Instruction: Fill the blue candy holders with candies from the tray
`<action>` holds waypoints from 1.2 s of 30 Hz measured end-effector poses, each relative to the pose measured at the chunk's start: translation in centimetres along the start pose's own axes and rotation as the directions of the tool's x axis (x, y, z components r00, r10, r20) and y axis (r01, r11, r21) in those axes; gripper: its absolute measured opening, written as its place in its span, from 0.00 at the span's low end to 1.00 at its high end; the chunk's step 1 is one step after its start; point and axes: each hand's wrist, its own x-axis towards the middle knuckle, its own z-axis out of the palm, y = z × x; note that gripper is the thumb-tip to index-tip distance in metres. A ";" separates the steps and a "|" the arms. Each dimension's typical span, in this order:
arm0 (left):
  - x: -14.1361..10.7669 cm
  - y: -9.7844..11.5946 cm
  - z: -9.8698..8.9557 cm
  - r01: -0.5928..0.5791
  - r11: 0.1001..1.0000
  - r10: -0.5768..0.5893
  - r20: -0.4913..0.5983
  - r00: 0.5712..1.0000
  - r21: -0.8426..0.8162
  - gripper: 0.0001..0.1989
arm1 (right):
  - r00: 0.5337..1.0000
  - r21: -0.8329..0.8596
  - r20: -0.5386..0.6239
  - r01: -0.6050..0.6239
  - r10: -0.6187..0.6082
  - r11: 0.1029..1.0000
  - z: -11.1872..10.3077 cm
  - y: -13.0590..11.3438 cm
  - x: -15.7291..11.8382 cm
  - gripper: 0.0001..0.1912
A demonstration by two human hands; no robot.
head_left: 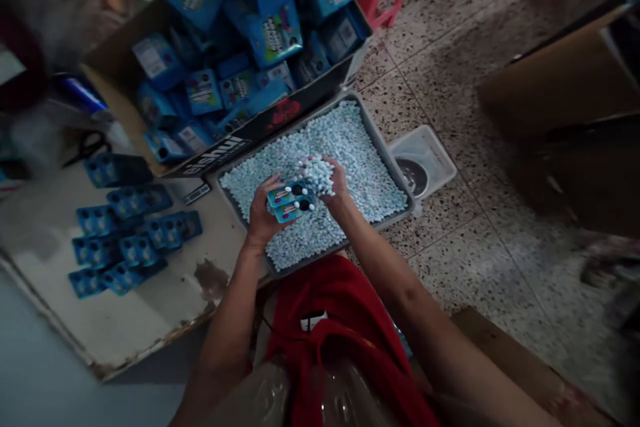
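My left hand [263, 215] is closed round two small blue boxes [287, 212] with coloured labels, held side by side over the tray. Each box has a round dark hole at its end, with a few pale pellets beside it. Cupped right against the boxes, my right hand [340, 185] carries a heap of small pale blue and white pellets [319, 175]. Below both hands lies a grey tray [379, 121] filled with the same pellets. What the boxes contain is hidden.
Behind the tray, a cardboard carton [220, 153] brims with blue boxes [265, 33]. Several rows of blue boxes [123, 240] stand on the worn table [150, 320] at left, near black scissors [89, 147]. A clear plastic container [435, 157] sits beyond the tray's right edge.
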 end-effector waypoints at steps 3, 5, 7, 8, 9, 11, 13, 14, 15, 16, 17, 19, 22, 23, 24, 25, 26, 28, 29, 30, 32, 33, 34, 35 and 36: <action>-0.7 -0.6 -1.4 0.003 0.993 0.005 -0.076 0.997 0.116 0.35 | 0.996 0.091 0.080 0.031 -0.038 0.995 2.4 -1.1 -3.0 0.13; -0.9 -1.1 -1.7 -0.027 0.988 0.034 -0.042 0.999 0.149 0.35 | 0.982 0.095 0.146 0.109 -0.122 0.990 4.0 -2.0 -5.0 0.11; -0.9 -1.4 -1.7 -0.047 0.984 0.055 -0.041 0.998 0.174 0.35 | 0.964 0.047 0.205 0.166 -0.172 0.985 5.3 -2.6 -6.5 0.11; -0.7 -1.5 -1.6 -0.033 0.983 0.046 -0.069 0.997 0.180 0.35 | 0.957 0.017 0.228 0.182 -0.181 0.983 5.8 -2.9 -7.1 0.11; -0.6 -1.5 -1.6 -0.013 0.984 0.031 -0.096 0.995 0.180 0.35 | 0.952 -0.008 0.246 0.190 -0.183 0.982 6.2 -3.0 -7.4 0.12; -0.4 -1.3 -1.5 0.002 0.985 0.015 -0.096 0.995 0.175 0.35 | 0.945 -0.046 0.272 0.203 -0.183 0.978 6.7 -3.2 -7.5 0.13; -0.3 -1.1 -1.4 -0.009 0.987 0.019 -0.059 0.998 0.163 0.35 | 0.942 -0.106 0.284 0.215 -0.178 0.971 7.0 -3.1 -7.3 0.16; -0.3 -1.0 -1.4 -0.006 0.987 0.016 -0.062 0.998 0.158 0.35 | 0.942 -0.152 0.285 0.225 -0.175 0.962 7.1 -2.9 -7.1 0.17; -0.3 -1.0 -1.3 0.006 0.988 0.006 -0.079 0.997 0.152 0.35 | 0.942 -0.202 0.283 0.243 -0.181 0.949 7.3 -2.8 -7.0 0.18; -0.4 -0.9 -1.2 0.020 0.990 -0.007 -0.090 0.996 0.142 0.35 | 0.939 -0.248 0.282 0.269 -0.196 0.931 7.4 -2.6 -7.0 0.19; -0.5 -0.9 -1.0 0.031 0.991 -0.020 -0.084 0.996 0.130 0.36 | 0.935 -0.288 0.284 0.296 -0.214 0.911 7.6 -2.5 -7.0 0.21; -0.8 -0.8 -0.7 0.052 0.993 -0.045 -0.061 0.997 0.106 0.38 | 0.919 -0.336 0.300 0.353 -0.256 0.873 7.9 -2.2 -7.2 0.25; -1.2 -0.8 -0.3 0.106 0.991 -0.097 -0.110 0.989 0.078 0.37 | 0.895 -0.354 0.340 0.406 -0.288 0.843 8.3 -2.1 -7.6 0.27; -1.2 -0.8 -0.3 0.112 0.990 -0.102 -0.120 0.988 0.080 0.37 | 0.889 -0.352 0.351 0.415 -0.293 0.839 8.4 -2.0 -7.8 0.28; -1.2 -0.8 -0.3 0.109 0.990 -0.099 -0.116 0.988 0.088 0.37 | 0.885 -0.349 0.360 0.423 -0.297 0.836 8.4 -2.0 -7.9 0.29; -1.2 -0.8 -0.3 0.102 0.990 -0.091 -0.106 0.990 0.103 0.37 | 0.882 -0.349 0.365 0.425 -0.296 0.835 8.4 -1.9 -7.9 0.30; -1.2 -0.9 -0.3 0.102 0.988 -0.090 -0.106 0.990 0.116 0.37 | 0.882 -0.350 0.367 0.425 -0.296 0.835 8.3 -1.8 -8.0 0.31; -1.2 -1.0 -0.2 0.135 0.983 -0.116 -0.150 0.982 0.127 0.37 | 0.885 -0.353 0.363 0.422 -0.293 0.835 8.1 -1.3 -8.0 0.34; -1.2 -1.1 -0.2 0.153 0.980 -0.130 -0.173 0.976 0.126 0.38 | 0.884 -0.354 0.365 0.423 -0.293 0.834 8.0 -1.0 -8.0 0.34; -1.2 -1.2 0.0 0.160 0.979 -0.136 -0.182 0.974 0.126 0.38 | 0.879 -0.355 0.373 0.431 -0.298 0.829 7.9 -0.6 -8.0 0.34; -1.2 -1.5 0.2 0.135 0.982 -0.112 -0.171 0.979 0.131 0.38 | 0.849 -0.353 0.410 0.486 -0.335 0.800 7.8 0.3 -8.3 0.32; -1.2 -1.7 0.3 0.118 0.985 -0.095 -0.177 0.980 0.128 0.38 | 0.825 -0.355 0.438 0.524 -0.358 0.774 7.7 0.7 -8.5 0.30; -1.2 -1.9 0.3 0.108 0.987 -0.083 -0.196 0.977 0.122 0.38 | 0.802 -0.363 0.465 0.559 -0.375 0.745 7.6 0.9 -8.7 0.29; -1.2 -2.0 0.3 0.099 0.988 -0.073 -0.217 0.973 0.116 0.38 | 0.785 -0.383 0.490 0.586 -0.381 0.714 7.3 1.0 -9.0 0.28; -1.2 -2.2 0.1 0.084 0.990 -0.057 -0.225 0.973 0.111 0.38 | 0.777 -0.418 0.507 0.601 -0.374 0.682 6.9 0.9 -9.3 0.28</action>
